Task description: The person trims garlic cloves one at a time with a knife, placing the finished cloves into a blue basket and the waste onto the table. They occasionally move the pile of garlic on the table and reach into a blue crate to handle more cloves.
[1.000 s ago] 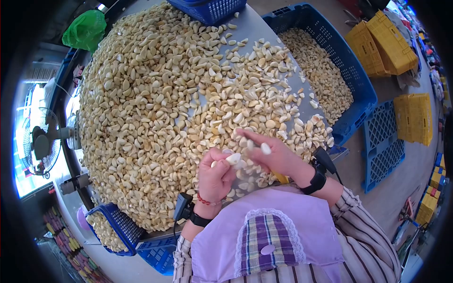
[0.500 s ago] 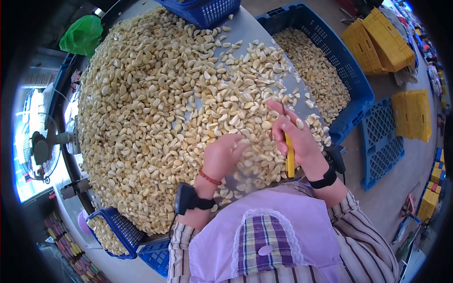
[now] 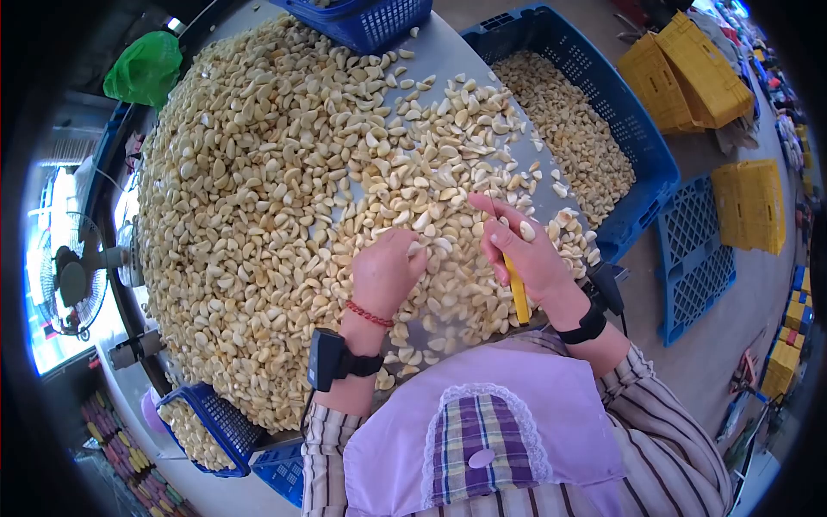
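A large heap of peeled garlic cloves (image 3: 250, 189) covers the metal table. My left hand (image 3: 388, 267), with a red bracelet at its wrist, is over the cloves, thumb and fingers pressed together; what they hold, if anything, is hidden. To its right, my right hand (image 3: 521, 250) has its fingers around a knife with a yellow handle (image 3: 517, 291), whose thin blade points away from me. One pale clove (image 3: 527, 230) rests against the same hand. Cloves lie under and around both hands.
A large blue crate (image 3: 642, 129) of cloves stands at the right. Blue baskets sit at the table's top edge (image 3: 370, 26) and lower left (image 3: 226, 426). Yellow crates (image 3: 748, 207) and a blue pallet (image 3: 696, 258) are farther right. At left are a fan (image 3: 73, 280) and green bag (image 3: 145, 69).
My left hand has moved left and slightly up over the heap. My right hand, with the knife, has shifted slightly left. The whole view has also shifted a little.
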{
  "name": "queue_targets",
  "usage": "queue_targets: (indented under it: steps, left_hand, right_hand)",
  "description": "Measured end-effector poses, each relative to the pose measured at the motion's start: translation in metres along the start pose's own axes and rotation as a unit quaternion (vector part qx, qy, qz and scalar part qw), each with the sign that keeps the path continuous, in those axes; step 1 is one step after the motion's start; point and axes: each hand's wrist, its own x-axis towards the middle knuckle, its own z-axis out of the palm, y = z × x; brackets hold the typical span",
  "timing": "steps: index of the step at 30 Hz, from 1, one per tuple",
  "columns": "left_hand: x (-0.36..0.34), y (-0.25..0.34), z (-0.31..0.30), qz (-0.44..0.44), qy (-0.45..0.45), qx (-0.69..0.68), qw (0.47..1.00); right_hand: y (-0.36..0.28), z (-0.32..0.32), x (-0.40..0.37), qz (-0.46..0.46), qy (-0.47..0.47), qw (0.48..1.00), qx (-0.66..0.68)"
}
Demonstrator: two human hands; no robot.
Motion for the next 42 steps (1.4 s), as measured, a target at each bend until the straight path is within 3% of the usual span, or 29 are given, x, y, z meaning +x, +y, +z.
queue_targets:
  steps: [1,2,3,4,5,6,7,9,10,11,12,13,14,15,17,19,20,21,22,23,24,25,26,27,29,31,35,38,42]
  left_hand:
    - [0.001,0.002,0.0,-0.021,-0.017,-0.008,1.0]
    - [0.002,0.0,0.0,-0.12,-0.044,-0.121,0.984]
    - [0.002,-0.002,-0.003,-0.119,-0.046,-0.12,0.984]
    - [0.001,-0.002,-0.008,-0.238,-0.064,-0.285,0.926]
    - [-0.002,-0.003,-0.012,-0.348,-0.077,-0.437,0.826]
    - [-0.007,-0.006,-0.011,-0.324,-0.064,-0.521,0.787]
    - [-0.013,-0.008,-0.012,-0.326,-0.065,-0.521,0.787]
    - [-0.02,-0.011,-0.014,-0.248,-0.002,-0.709,0.66]
    - [-0.019,-0.012,-0.013,-0.26,0.014,-0.668,0.697]
    - [-0.015,-0.01,-0.008,-0.26,0.014,-0.669,0.696]
    - [-0.008,-0.003,0.001,-0.123,0.05,-0.488,0.863]
    - [-0.004,0.002,0.006,0.022,0.082,-0.265,0.96]
    - [-0.003,0.008,0.006,0.027,0.05,-0.139,0.989]
    - [-0.003,0.013,0.009,0.025,0.053,-0.138,0.989]
    - [-0.001,0.024,0.013,-0.013,-0.085,0.037,0.996]
    - [-0.001,0.022,0.01,-0.021,-0.091,0.045,0.995]
    - [-0.004,0.013,0.011,0.002,-0.052,-0.031,0.998]
    - [-0.008,0.004,0.012,0.024,-0.013,-0.108,0.994]
    - [-0.013,-0.003,0.014,-0.045,-0.032,-0.249,0.967]
    - [-0.015,-0.001,0.006,-0.046,-0.033,-0.249,0.967]
    - [-0.016,0.004,-0.008,-0.171,-0.054,-0.38,0.907]
    - [-0.02,0.007,-0.016,-0.29,-0.071,-0.496,0.815]
    - [-0.026,0.006,-0.016,-0.278,-0.047,-0.595,0.752]
    - [-0.03,0.008,-0.017,-0.279,-0.046,-0.594,0.753]
    - [-0.035,0.017,-0.015,-0.228,0.015,-0.705,0.672]
    - [-0.041,0.024,-0.01,-0.206,0.028,-0.708,0.675]
    - [-0.039,0.042,-0.002,-0.151,0.089,-0.702,0.69]
    - [-0.038,0.049,0.004,-0.167,0.101,-0.728,0.658]
    - [-0.036,0.053,0.004,-0.208,0.092,-0.769,0.597]
  right_hand:
    - [0.0,0.0,-0.002,-0.001,0.003,1.0,0.001]
    - [-0.001,0.001,-0.003,-0.001,0.003,1.0,-0.021]
    - [0.0,0.001,-0.004,-0.001,0.003,0.999,-0.041]
    - [0.002,0.001,-0.004,0.0,0.005,0.999,-0.04]
    - [0.006,0.002,-0.004,0.006,0.002,0.999,-0.054]
    - [0.009,0.003,-0.004,0.012,-0.002,0.998,-0.069]
    - [0.009,0.005,-0.004,0.014,-0.003,0.998,-0.068]
    - [0.006,0.01,-0.004,0.006,0.0,0.996,-0.085]
    - [0.006,0.008,-0.004,0.007,0.001,0.996,-0.086]
    - [0.005,0.006,-0.002,0.014,0.001,0.997,-0.069]
    - [0.004,0.004,-0.001,0.021,-0.001,0.998,-0.054]
    - [0.003,0.004,0.0,0.022,-0.003,0.998,-0.056]
    - [0.001,0.004,0.001,0.01,0.004,0.999,-0.044]
    - [0.0,0.004,0.002,-0.002,0.012,0.999,-0.032]
    - [0.0,0.003,0.0,-0.007,0.009,0.999,-0.035]
    - [-0.002,-0.001,-0.001,-0.016,0.013,0.999,-0.034]
    - [-0.002,-0.003,-0.003,-0.012,0.014,0.999,-0.042]
    - [-0.001,-0.005,-0.006,-0.008,0.014,0.999,-0.052]
    - [0.0,-0.006,-0.007,-0.006,0.015,0.999,-0.051]
    - [0.001,-0.007,-0.007,0.002,0.01,0.997,-0.08]
    - [0.003,-0.006,-0.008,0.011,0.004,0.994,-0.108]
    - [0.005,-0.002,-0.009,0.012,0.001,0.994,-0.106]
    - [0.005,0.005,-0.011,0.003,-0.024,0.992,-0.125]
    - [0.005,0.012,-0.012,-0.006,-0.048,0.989,-0.143]
    - [0.007,0.021,-0.011,-0.009,-0.088,0.986,-0.141]
    - [0.021,0.022,-0.006,-0.167,-0.143,0.935,-0.278]
    - [0.009,0.029,-0.01,-0.074,-0.206,0.945,-0.244]
    - [0.009,0.03,-0.009,-0.061,-0.206,0.952,-0.218]
    - [0.015,0.03,-0.006,-0.157,-0.179,0.942,-0.238]
